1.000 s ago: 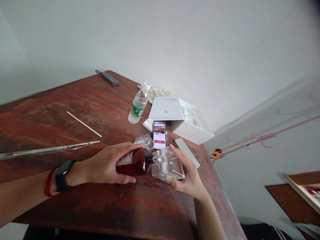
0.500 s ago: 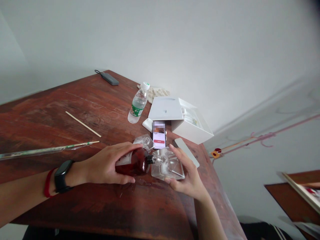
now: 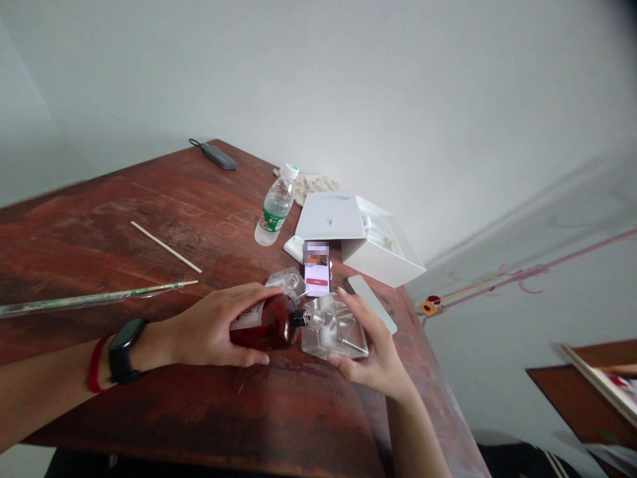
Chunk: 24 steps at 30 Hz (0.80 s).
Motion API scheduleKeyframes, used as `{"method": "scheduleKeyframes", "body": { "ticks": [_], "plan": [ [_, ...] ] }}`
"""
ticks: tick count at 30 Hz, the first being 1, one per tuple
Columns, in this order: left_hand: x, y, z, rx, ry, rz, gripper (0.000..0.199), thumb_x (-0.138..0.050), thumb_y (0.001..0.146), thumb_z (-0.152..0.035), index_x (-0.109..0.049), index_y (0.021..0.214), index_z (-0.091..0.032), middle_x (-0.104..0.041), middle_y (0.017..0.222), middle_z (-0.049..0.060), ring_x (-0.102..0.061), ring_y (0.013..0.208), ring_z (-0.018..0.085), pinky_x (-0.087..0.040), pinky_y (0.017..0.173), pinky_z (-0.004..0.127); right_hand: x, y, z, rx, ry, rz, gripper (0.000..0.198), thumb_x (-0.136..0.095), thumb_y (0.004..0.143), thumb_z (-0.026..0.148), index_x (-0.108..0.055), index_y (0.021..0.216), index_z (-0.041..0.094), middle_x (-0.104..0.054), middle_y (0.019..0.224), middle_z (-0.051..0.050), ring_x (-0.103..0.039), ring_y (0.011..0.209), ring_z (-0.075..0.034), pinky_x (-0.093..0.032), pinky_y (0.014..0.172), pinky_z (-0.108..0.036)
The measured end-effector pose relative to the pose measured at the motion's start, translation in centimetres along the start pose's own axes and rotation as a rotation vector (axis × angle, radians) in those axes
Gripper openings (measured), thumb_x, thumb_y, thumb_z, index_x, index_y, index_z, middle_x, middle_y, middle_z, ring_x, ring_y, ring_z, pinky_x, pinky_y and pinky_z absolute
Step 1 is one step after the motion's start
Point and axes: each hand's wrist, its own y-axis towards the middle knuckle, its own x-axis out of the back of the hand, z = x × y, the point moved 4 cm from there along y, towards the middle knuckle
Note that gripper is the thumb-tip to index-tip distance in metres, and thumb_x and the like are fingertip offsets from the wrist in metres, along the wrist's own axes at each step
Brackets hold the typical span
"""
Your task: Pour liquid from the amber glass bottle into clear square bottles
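Observation:
My left hand [image 3: 219, 325] is wrapped round a dark red bottle [image 3: 271, 325] with a pale label, tipped on its side so its black neck points right. That neck meets the mouth of a clear square bottle [image 3: 331, 335], which my right hand [image 3: 371, 348] grips from the right side. Just behind the red bottle another clear bottle [image 3: 288, 282] stands on the table, partly hidden. Wet marks show on the wood below the joined necks.
A lit phone [image 3: 317, 269], a capped water bottle [image 3: 275, 209] and an open white box [image 3: 383, 249] are behind my hands. On the left of the wooden table [image 3: 99, 245] lie chopsticks in a wrapper [image 3: 99, 299] and a single stick [image 3: 166, 247]. A power bank [image 3: 217, 157] sits far back.

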Motion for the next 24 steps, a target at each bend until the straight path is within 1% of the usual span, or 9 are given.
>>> {"method": "scheduleKeyframes", "body": {
  "ticks": [6, 11, 16, 24],
  "plan": [
    [-0.02, -0.05, 0.08, 0.0, -0.003, 0.005, 0.092, -0.093, 0.082, -0.05, -0.047, 0.159, -0.028, -0.068, 0.146, 0.008, -0.07, 0.126, 0.032, -0.055, 0.11, 0.04, 0.0, -0.04, 0.02, -0.003, -0.013, -0.003, 0.077, -0.073, 0.094, 0.055, -0.047, 0.163, 0.032, -0.07, 0.135, -0.01, -0.073, 0.115, -0.032, -0.064, 0.095, -0.045],
    [-0.04, -0.07, 0.09, -0.006, -0.006, -0.001, 0.092, -0.092, 0.082, -0.049, -0.046, 0.16, -0.029, -0.068, 0.145, 0.009, -0.071, 0.125, 0.032, -0.056, 0.108, 0.04, -0.05, -0.06, -0.03, 0.003, -0.011, -0.013, 0.076, -0.073, 0.095, 0.056, -0.048, 0.163, 0.033, -0.07, 0.137, -0.01, -0.073, 0.117, -0.032, -0.064, 0.097, -0.044],
    [-0.04, -0.12, 0.11, -0.016, -0.01, -0.007, 0.093, -0.093, 0.082, -0.051, -0.046, 0.16, -0.03, -0.068, 0.145, 0.008, -0.07, 0.126, 0.032, -0.056, 0.109, 0.04, -0.06, -0.12, -0.04, -0.001, -0.018, -0.012, 0.075, -0.072, 0.095, 0.056, -0.048, 0.163, 0.033, -0.07, 0.135, -0.01, -0.073, 0.115, -0.031, -0.064, 0.094, -0.044],
    [-0.1, -0.12, 0.07, -0.026, -0.022, -0.003, 0.093, -0.092, 0.084, -0.047, -0.044, 0.161, -0.03, -0.067, 0.146, 0.008, -0.07, 0.127, 0.031, -0.055, 0.111, 0.04, -0.04, -0.11, 0.03, 0.004, -0.03, -0.005, 0.075, -0.071, 0.095, 0.054, -0.047, 0.163, 0.033, -0.07, 0.133, -0.009, -0.074, 0.113, -0.031, -0.065, 0.092, -0.043]
  ]
}}
